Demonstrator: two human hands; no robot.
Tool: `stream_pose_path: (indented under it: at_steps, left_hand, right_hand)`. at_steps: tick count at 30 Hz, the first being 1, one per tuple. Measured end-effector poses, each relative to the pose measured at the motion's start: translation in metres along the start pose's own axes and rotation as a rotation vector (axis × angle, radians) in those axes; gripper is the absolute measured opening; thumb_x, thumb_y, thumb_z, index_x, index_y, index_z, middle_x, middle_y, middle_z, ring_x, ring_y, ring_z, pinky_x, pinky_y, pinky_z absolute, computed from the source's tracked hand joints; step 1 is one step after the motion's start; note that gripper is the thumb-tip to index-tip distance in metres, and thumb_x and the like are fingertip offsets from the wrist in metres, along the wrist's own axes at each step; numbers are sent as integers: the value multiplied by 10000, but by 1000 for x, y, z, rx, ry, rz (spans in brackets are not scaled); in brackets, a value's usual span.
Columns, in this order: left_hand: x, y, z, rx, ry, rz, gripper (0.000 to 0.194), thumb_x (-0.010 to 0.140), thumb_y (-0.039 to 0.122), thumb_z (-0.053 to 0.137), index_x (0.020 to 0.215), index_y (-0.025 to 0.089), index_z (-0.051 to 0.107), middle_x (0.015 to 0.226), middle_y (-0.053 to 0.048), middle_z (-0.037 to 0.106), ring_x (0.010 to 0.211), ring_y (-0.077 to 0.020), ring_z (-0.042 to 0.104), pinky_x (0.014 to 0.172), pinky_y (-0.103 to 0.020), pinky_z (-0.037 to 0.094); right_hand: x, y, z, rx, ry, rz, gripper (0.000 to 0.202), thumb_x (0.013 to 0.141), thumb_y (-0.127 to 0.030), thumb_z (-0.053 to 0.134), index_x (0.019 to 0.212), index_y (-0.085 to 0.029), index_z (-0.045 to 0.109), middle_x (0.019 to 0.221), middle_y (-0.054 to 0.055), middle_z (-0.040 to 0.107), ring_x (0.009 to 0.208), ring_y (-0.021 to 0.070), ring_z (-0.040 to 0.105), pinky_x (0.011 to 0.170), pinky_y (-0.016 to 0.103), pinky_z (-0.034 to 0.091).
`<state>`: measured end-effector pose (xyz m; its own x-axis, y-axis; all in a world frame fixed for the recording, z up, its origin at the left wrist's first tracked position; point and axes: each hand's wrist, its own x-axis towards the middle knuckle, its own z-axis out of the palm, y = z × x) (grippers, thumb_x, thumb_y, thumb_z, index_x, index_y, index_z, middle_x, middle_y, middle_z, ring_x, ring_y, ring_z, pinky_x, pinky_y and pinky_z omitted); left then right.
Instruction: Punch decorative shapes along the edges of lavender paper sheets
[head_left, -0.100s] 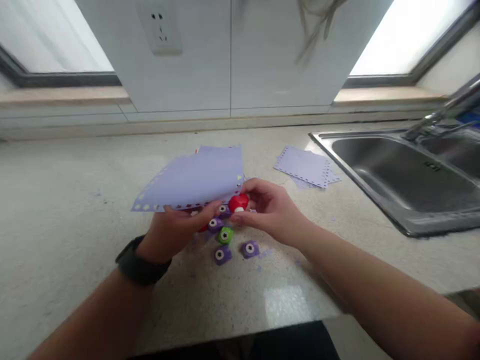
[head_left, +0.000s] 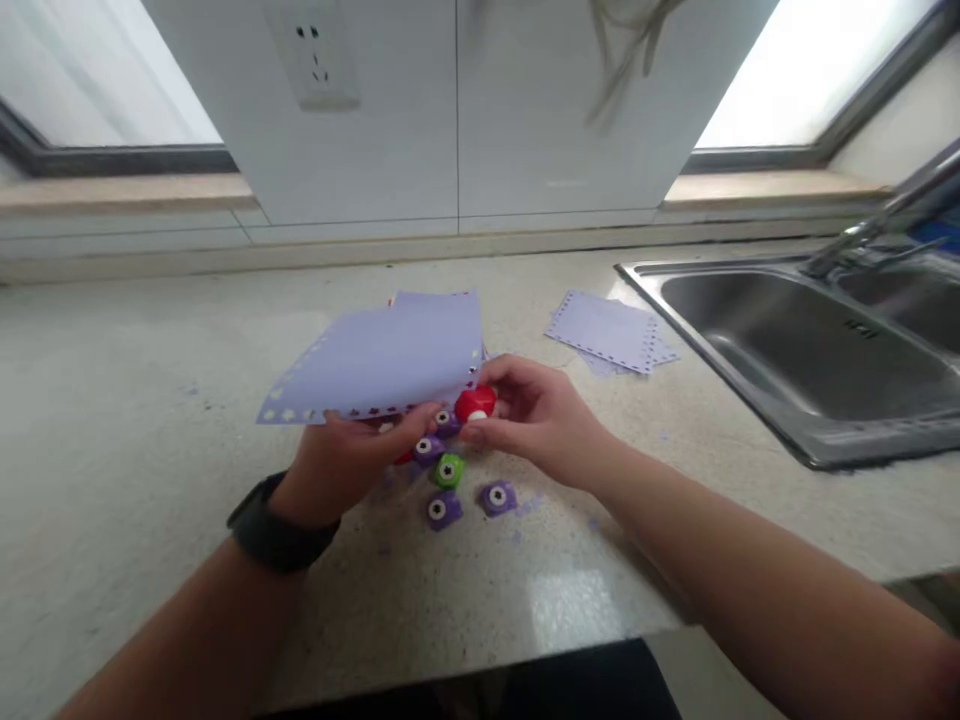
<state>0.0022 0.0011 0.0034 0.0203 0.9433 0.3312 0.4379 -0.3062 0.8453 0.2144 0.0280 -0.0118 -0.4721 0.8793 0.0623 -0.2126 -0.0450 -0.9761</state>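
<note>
A lilac sheet (head_left: 382,350) with small shapes punched along its edges is raised over the counter. My left hand (head_left: 352,455) grips its near edge, the fingers partly hidden beneath the paper. At the sheet's right edge, my right hand (head_left: 536,415) holds a red punch (head_left: 475,403) between thumb and fingers. Below the hands lie a green punch (head_left: 448,470) and several purple punches (head_left: 444,510), one of them (head_left: 498,497) apart on the right. Part of something red shows beside my left thumb.
A stack of punched lilac sheets (head_left: 607,332) lies on the counter (head_left: 150,400) at right of centre. Beyond it is a steel sink (head_left: 765,340) with a faucet (head_left: 862,235). Small lilac paper bits are scattered near the punches. A wall socket (head_left: 315,58) is at the back.
The whole view has shifted slightly. Both hands keep their hold on the sheet and the red punch.
</note>
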Motion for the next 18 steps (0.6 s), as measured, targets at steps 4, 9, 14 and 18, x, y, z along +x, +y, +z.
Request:
stream_pose_path:
  at_steps: [4,9,14,18]
  left_hand:
    - [2,4,0,-53,-43,8,58,782,264,775,738,257,738,824,-9,845,777,-233,800,834,-353,660]
    - [2,8,-2,-80,-135,-47,221,794,285,798,600,266,694,547,10,734,755,-247,801,780,-334,660]
    - [2,11,-3,-82,-194,-83,249,811,330,787,584,260,715,541,-2,723,728,-255,798,756,-343,661]
    - [2,12,-4,-64,-213,-87,251,809,353,797,583,258,739,550,-14,735,748,-265,800,772,-350,663]
  right_hand:
    - [3,-3,0,107,-20,-10,436,656,-245,984,936,-201,654,763,-34,707,665,110,675,605,235,548]
    - [5,-5,-2,121,11,-18,404,687,-277,967,926,-198,652,724,-48,681,607,95,633,546,213,516]
    - [6,-4,-4,126,26,-30,400,697,-297,962,933,-192,656,760,-32,700,622,93,631,535,202,496]
    - [8,-6,-4,146,29,-57,380,702,-284,962,924,-195,667,773,-33,703,626,89,628,565,214,519]
